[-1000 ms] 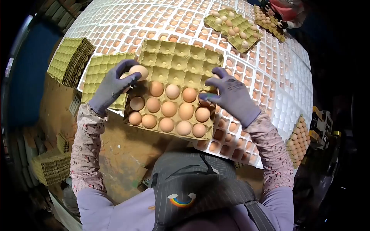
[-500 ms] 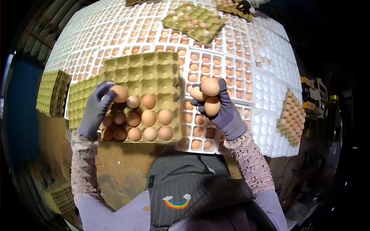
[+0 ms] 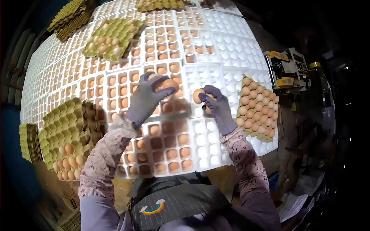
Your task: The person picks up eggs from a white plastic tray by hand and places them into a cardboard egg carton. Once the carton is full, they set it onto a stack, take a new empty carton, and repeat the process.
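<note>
My left hand (image 3: 148, 94), in a grey-purple glove, grips a brown egg (image 3: 170, 86) between thumb and fingers, with another egg partly visible behind the fingers. It hovers over white foam trays (image 3: 189, 115) filled with brown eggs. To its right, my right hand (image 3: 215, 104) is closed round an egg (image 3: 199, 96); part of a second one shows below the fingers. That hand is above foam cells that hold no eggs. The two hands are apart.
A stack of green pulp trays (image 3: 65, 127) with several eggs stands at the left. A full pulp tray (image 3: 257, 108) lies at the right; another partly filled one (image 3: 111, 38) is at the upper left. Beyond the table's right edge is a yellow-and-black machine (image 3: 287, 69).
The view has swung right, so the pulp tray stack now appears at the left. My left hand has left that stack with an egg and come nearer my right hand.
</note>
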`<state>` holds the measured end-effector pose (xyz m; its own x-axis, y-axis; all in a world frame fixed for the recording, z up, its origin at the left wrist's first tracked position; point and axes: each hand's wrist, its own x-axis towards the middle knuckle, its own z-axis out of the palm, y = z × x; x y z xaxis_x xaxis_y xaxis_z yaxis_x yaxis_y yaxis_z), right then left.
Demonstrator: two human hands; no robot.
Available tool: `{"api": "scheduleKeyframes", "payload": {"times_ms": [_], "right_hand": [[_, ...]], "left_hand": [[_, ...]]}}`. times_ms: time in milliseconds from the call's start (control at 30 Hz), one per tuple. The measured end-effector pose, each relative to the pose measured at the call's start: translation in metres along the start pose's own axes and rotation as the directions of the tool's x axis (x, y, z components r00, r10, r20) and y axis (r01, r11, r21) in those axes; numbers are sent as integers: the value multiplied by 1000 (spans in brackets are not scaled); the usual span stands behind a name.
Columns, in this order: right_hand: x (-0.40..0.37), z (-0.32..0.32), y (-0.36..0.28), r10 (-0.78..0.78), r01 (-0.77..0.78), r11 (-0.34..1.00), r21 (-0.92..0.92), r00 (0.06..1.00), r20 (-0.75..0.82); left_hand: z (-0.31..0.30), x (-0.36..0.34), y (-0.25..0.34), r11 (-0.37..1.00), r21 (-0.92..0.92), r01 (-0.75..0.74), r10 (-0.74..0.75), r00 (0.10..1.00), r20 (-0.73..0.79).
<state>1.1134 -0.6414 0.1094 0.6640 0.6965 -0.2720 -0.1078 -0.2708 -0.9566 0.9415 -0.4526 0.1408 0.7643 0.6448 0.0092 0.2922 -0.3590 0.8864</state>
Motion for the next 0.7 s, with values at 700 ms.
{"api": "scheduleKeyframes", "payload": {"times_ms": [700], "right_hand": [[180,-83,30,-378,528,461,-713,844,381]], "left_hand": [[158,108,-53,916,399,35,16,992,-124]]}}
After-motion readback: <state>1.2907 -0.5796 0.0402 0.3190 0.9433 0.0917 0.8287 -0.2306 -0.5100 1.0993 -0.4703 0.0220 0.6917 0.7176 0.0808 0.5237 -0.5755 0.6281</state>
